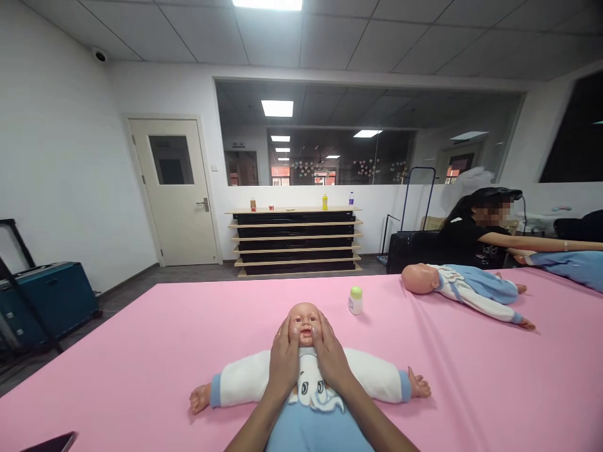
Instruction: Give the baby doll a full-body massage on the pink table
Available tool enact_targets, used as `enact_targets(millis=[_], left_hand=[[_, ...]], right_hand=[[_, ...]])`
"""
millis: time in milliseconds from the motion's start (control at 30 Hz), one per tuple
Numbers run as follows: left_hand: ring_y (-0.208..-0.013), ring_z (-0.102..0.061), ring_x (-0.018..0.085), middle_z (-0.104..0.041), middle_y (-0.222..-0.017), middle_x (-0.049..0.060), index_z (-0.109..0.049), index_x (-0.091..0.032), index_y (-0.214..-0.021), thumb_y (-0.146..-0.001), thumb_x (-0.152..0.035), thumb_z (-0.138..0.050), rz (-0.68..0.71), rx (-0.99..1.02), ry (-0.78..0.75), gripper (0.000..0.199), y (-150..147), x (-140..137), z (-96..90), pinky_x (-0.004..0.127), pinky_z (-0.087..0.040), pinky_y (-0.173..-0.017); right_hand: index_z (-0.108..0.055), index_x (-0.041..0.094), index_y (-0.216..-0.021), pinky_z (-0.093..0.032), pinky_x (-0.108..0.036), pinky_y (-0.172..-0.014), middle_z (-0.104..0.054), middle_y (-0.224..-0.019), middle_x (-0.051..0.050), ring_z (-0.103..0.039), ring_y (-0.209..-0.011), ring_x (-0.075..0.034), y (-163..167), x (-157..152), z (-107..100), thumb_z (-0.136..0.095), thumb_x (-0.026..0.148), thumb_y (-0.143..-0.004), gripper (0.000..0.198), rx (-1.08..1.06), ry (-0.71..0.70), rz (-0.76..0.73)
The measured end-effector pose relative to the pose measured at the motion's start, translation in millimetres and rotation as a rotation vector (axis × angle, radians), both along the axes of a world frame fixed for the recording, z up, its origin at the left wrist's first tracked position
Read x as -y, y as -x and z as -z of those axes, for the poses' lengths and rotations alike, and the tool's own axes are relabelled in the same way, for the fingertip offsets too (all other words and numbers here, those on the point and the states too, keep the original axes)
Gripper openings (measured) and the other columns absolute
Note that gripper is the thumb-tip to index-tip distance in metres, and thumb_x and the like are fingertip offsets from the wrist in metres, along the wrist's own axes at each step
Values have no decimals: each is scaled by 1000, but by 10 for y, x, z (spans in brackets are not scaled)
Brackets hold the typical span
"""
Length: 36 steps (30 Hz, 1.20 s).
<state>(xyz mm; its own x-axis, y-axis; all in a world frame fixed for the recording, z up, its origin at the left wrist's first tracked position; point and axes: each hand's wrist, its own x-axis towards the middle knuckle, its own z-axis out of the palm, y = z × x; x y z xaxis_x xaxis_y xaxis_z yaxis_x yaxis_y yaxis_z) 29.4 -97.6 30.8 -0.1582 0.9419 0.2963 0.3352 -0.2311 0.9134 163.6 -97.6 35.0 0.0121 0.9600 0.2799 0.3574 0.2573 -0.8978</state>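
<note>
A baby doll (306, 328) in a white and blue outfit lies on its back on the pink-covered table (155, 351), arms spread to both sides. My left hand (284, 355) lies flat along the doll's cheek on the left, its thumb beside the mouth. Against the opposite cheek rests my right hand (330, 355), fingers stretched up toward the side of the head. The doll's face shows between both thumbs, while its ears are covered. My forearms pass over its chest and partly hide the printed animal face (311, 388).
A small white bottle with a green cap (355, 301) stands beyond the doll. Another doll (464, 285) lies at the right, near a person in black (464, 232) with outstretched arms. A dark phone-like object (51, 442) lies at the near left corner. A suitcase (49, 304) stands left.
</note>
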Motion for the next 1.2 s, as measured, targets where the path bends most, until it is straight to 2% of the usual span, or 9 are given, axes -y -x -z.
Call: enact_targets(millis=[533, 700, 800, 900, 967, 1067, 1133, 1200], left_hand=[[-142, -29, 23, -34, -152, 10, -39, -11, -144, -94, -53, -32, 10, 21, 45, 66, 11, 41, 2, 38, -19, -119], [-140, -32, 22, -38, -150, 11, -42, -10, -142, -93, -50, -32, -10, 46, 17, 63, 8, 41, 67, 36, -22, -119], [-138, -36, 21, -41, -147, 13, -44, -8, -139, -95, -46, -26, -12, 33, -14, 61, 7, 16, 87, 35, -24, -118], [-139, -35, 23, -43, -145, 17, -47, -7, -136, -94, -44, -29, -63, -14, -51, 59, 6, 78, -24, 34, -22, -118], [-142, -29, 24, -40, -146, 17, -48, -9, -135, -91, -44, -36, -129, -56, -91, 57, 44, 234, -161, 35, -17, -120], [-145, -22, 22, -35, -150, 14, -41, -13, -139, -90, -45, -39, -192, -76, -159, 59, 217, 679, -300, 36, -15, -121], [-144, -23, 20, -33, -152, 9, -37, -17, -142, -91, -46, -36, -212, -47, -140, 59, 385, 1070, -244, 35, -19, -120], [-143, -28, 21, -35, -151, 8, -36, -18, -142, -91, -48, -33, -296, 7, -21, 58, 531, 1461, -70, 34, -24, -118]], right_hand=[[-33, 20, -148, -19, -39, -120, -32, -153, -4, -27, -143, -22, -11, -76, 95, -36, 64, -89, 74, -142, 15, -12], [-39, 16, -145, -18, -38, -120, -36, -151, -5, -27, -143, -22, -22, -67, 158, -31, 64, -89, 75, -154, -33, 7], [-44, 15, -142, -24, -38, -118, -43, -147, -6, -35, -139, -22, 6, -33, 104, -32, 66, -88, 75, -138, -49, 54], [-48, 11, -139, -28, -41, -116, -48, -142, -11, -42, -135, -25, 27, 67, -37, -29, 65, -87, 77, -85, -93, 136], [-49, 6, -136, -29, -44, -115, -50, -140, -15, -43, -133, -29, -14, 211, -134, -28, 65, -87, 79, -21, -137, 204], [-49, 5, -136, -30, -46, -115, -49, -139, -17, -42, -134, -30, -230, 580, -168, -31, 63, -86, 78, 30, -181, 237], [-47, 11, -138, -29, -44, -115, -47, -143, -12, -39, -136, -28, -459, 899, -67, -34, 62, -86, 74, 20, -135, 203], [-45, 17, -140, -30, -44, -115, -47, -143, -9, -39, -137, -28, -687, 1220, 100, -36, 64, -85, 73, -6, 12, 180]])
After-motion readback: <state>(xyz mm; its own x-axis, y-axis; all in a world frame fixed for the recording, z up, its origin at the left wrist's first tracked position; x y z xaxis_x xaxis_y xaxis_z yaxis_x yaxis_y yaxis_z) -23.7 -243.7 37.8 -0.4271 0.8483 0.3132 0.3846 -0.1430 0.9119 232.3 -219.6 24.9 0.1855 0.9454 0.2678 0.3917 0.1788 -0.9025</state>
